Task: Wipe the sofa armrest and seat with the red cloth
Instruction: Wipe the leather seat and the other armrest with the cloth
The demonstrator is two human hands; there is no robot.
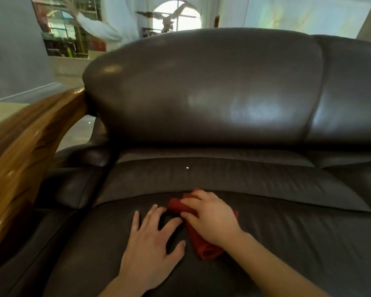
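Note:
A folded red cloth (204,247) lies on the dark leather sofa seat (287,243), near its front middle. My right hand (212,217) rests on top of the cloth with fingers curled over its far end, pressing it to the seat. My left hand (152,239) lies flat on the seat just left of the cloth, fingers spread, fingertips almost touching the cloth's edge. The wooden armrest (24,151) curves along the left side, with a padded leather arm (73,185) below it.
The tall leather backrest (201,88) rises behind the seat, and a second cushion (351,93) adjoins it on the right. A small white speck (187,168) sits on the seat near the back. Beyond the sofa are pale floor, a window and shelving.

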